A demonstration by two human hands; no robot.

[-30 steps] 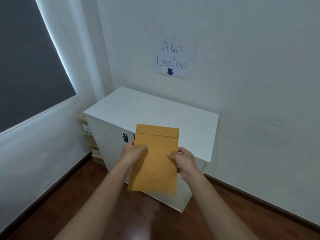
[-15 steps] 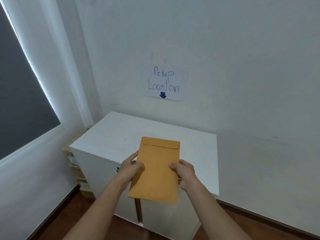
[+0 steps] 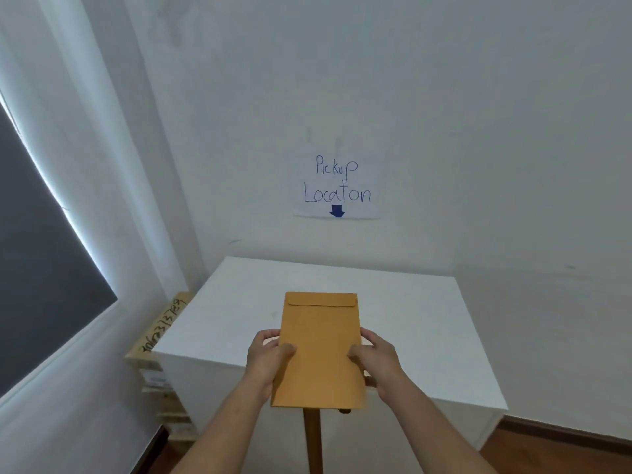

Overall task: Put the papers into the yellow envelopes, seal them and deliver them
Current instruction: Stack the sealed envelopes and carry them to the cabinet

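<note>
Closer now than a second ago: the white cabinet fills more of the view and both hands have come forward over its top. Left hand (image 3: pixel 268 360) and right hand (image 3: pixel 378 359) each pinch a side edge of the yellow envelope (image 3: pixel 319 350), thumbs on its face, fingers (image 3: pixel 266 335) curled behind. Flap's folded down at the far end. It's held just above the worktop (image 3: pixel 410 323). Sign (image 3: pixel 338 186) on the wall reads "Pickup Locaton" with a blue down arrow. Cardboard box (image 3: pixel 164 328) at left has scrawled digits, not legible.
</note>
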